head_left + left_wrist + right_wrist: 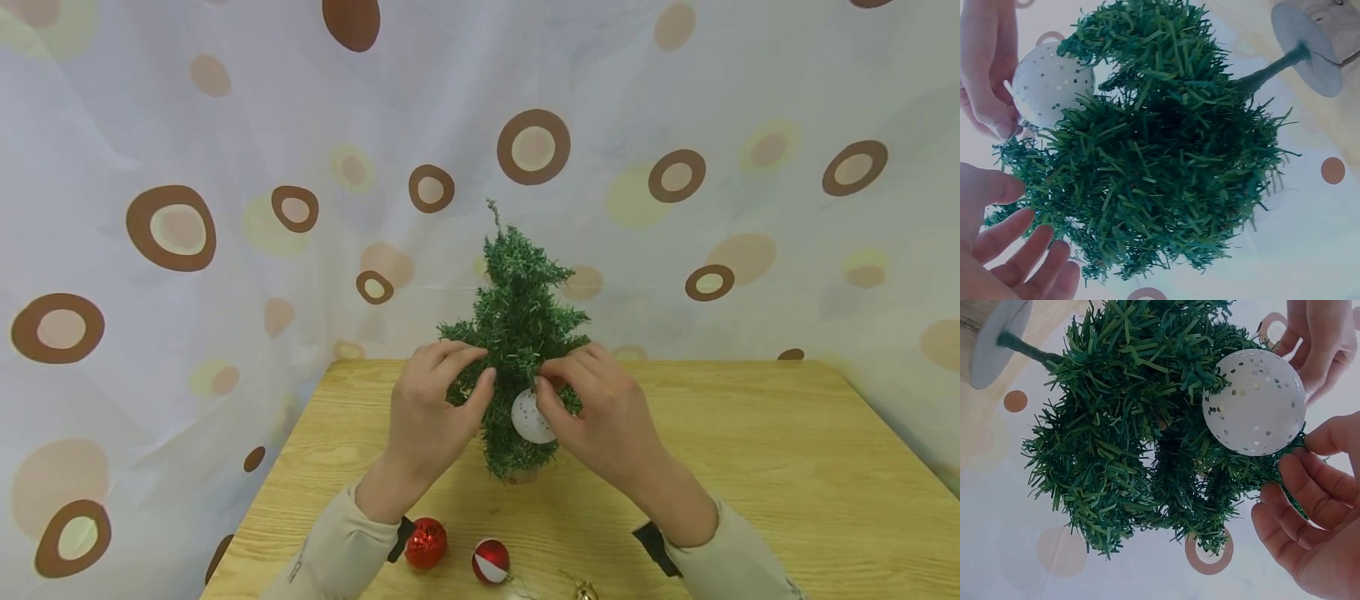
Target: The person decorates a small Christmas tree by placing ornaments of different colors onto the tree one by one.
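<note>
Bauble (529, 417), white and round, lies just below the fingers of the right hand (603, 408), which pinch its top before the tree (517, 292); the left hand (429, 408), farther, has fingers apart.

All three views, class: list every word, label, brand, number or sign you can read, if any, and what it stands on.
None: no readable text in any view.
White ball: only dots.
Backdrop: only spots and rings.
Left sleeve: a small mark, too small to make out.

A pale sheet (465, 83) — brown-ringed and beige-spotted — hangs behind a yellowish wood-grain table (750, 467)
</note>
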A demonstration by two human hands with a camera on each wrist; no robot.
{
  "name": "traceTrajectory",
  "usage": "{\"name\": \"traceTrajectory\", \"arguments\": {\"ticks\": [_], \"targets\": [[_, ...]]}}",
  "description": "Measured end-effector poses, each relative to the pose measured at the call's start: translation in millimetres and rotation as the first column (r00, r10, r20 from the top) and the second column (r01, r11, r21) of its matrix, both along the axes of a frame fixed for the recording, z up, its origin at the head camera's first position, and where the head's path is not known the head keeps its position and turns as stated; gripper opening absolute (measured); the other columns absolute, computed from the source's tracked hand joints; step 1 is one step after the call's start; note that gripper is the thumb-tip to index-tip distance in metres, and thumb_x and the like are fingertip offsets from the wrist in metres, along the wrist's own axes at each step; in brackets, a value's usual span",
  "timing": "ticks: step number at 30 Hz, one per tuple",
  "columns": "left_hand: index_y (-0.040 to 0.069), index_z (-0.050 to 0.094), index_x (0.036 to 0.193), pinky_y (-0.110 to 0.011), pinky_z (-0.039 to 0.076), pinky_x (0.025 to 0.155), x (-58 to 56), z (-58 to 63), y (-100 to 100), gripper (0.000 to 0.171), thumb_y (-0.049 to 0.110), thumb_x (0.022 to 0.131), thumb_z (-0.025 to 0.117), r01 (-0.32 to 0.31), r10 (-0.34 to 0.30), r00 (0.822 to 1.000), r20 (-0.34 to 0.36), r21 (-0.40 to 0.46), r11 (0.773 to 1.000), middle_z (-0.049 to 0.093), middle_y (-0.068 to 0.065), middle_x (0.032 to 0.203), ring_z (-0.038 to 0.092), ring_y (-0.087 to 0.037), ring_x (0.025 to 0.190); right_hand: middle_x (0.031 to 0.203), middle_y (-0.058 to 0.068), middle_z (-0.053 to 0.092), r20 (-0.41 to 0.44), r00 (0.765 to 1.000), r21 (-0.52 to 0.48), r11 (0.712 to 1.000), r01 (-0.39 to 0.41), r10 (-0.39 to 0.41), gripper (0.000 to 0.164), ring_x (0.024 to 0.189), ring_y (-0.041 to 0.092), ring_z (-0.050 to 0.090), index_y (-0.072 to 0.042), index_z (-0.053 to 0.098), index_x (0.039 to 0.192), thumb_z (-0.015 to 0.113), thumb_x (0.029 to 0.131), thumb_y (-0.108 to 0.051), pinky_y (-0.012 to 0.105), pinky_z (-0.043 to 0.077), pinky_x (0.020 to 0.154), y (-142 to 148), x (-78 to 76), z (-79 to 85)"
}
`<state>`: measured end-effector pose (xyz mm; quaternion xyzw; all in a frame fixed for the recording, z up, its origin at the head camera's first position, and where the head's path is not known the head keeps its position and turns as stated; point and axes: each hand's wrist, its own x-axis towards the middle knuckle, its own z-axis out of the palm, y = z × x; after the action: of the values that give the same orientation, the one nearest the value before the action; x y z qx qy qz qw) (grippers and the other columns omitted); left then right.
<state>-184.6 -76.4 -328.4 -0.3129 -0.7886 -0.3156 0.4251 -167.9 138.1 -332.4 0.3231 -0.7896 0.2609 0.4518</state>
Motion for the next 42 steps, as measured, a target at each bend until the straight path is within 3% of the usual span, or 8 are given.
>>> {"name": "traceTrajectory", "arguments": {"ticks": [12, 18, 32, 35, 40, 42], "targets": [[0.002, 0.078, 0.119, -0.045, 0.065, 0.085, -4.5, -14.8, -6, 0.028, 0.013, 0.094, 0.080, 0.015, -0.013, 0.993, 0.121, -0.011, 1.000, 0.080, -0.015, 0.115, 0.078, -0.030, 0.105, 0.083, 0.003, 0.071, -0.036, 0.999, -0.030, 0.999, -0.024, 0.023, 0.009, 0.076, 0.018, 0.060, -0.007, 0.075, 0.091, 0.073, 0.085, 0.000, 0.034, 0.052, 0.062, 8, 3.0, -4.3], [0.002, 0.077, 0.122, -0.044, 0.065, 0.085, -7.5, -18.1, -9, 0.028, 0.010, 0.095, 0.078, 0.029, -0.029, 0.992, 0.126, 0.002, 1.000, 0.080, -0.015, 0.116, 0.079, -0.029, 0.103, 0.082, 0.000, 0.069, 0.037, 0.999, -0.048, 0.999, -0.022, 0.023, 0.010, 0.077, 0.016, 0.057, -0.007, 0.075, 0.090, 0.066, 0.094, -0.008, 0.024, 0.047, 0.066, 14, 9.6, -7.6], [0.001, 0.077, 0.122, -0.044, 0.066, 0.082, -10.0, -19.8, -7, 0.027, 0.009, 0.096, 0.077, 0.040, -0.043, 0.991, 0.125, 0.029, 0.999, 0.080, -0.017, 0.114, 0.080, -0.030, 0.098, 0.085, -0.004, 0.067, 0.141, 0.990, -0.025, 1.000, -0.017, 0.020, 0.009, 0.080, 0.011, 0.056, -0.012, 0.075, 0.093, 0.067, 0.098, -0.013, 0.018, 0.045, 0.072, 29, 26.7, -28.8], [0.001, 0.077, 0.121, -0.044, 0.066, 0.082, -10.3, -20.3, -8, 0.026, 0.009, 0.096, 0.077, 0.036, -0.039, 0.992, 0.121, 0.030, 0.999, 0.080, -0.017, 0.113, 0.080, -0.029, 0.097, 0.087, -0.005, 0.068, 0.160, 0.987, -0.018, 1.000, -0.016, 0.019, 0.019, 0.080, 0.011, 0.060, -0.013, 0.075, 0.095, 0.063, 0.105, -0.023, 0.017, 0.049, 0.072, 33, 30.7, -37.6], [0.001, 0.077, 0.121, -0.044, 0.066, 0.083, -10.1, -20.6, -8, 0.026, 0.009, 0.096, 0.077, 0.027, -0.031, 0.992, 0.124, 0.032, 0.999, 0.080, -0.017, 0.113, 0.080, -0.030, 0.098, 0.091, -0.006, 0.071, 0.171, 0.985, -0.004, 1.000, -0.031, 0.032, 0.006, 0.079, 0.011, 0.067, -0.015, 0.077, 0.101, 0.074, 0.096, -0.013, 0.016, 0.053, 0.070, 36, 36.0, -57.8], [0.001, 0.077, 0.121, -0.044, 0.066, 0.082, -9.9, -21.0, -7, 0.026, 0.009, 0.096, 0.077, 0.028, -0.032, 0.992, 0.125, 0.033, 0.999, 0.080, -0.016, 0.113, 0.080, -0.029, 0.098, 0.091, -0.007, 0.071, 0.182, 0.983, 0.007, 1.000, -0.030, 0.028, 0.018, 0.079, 0.009, 0.067, -0.015, 0.077, 0.101, 0.078, 0.088, -0.004, 0.015, 0.053, 0.068, 37, 39.0, -66.9]]}}
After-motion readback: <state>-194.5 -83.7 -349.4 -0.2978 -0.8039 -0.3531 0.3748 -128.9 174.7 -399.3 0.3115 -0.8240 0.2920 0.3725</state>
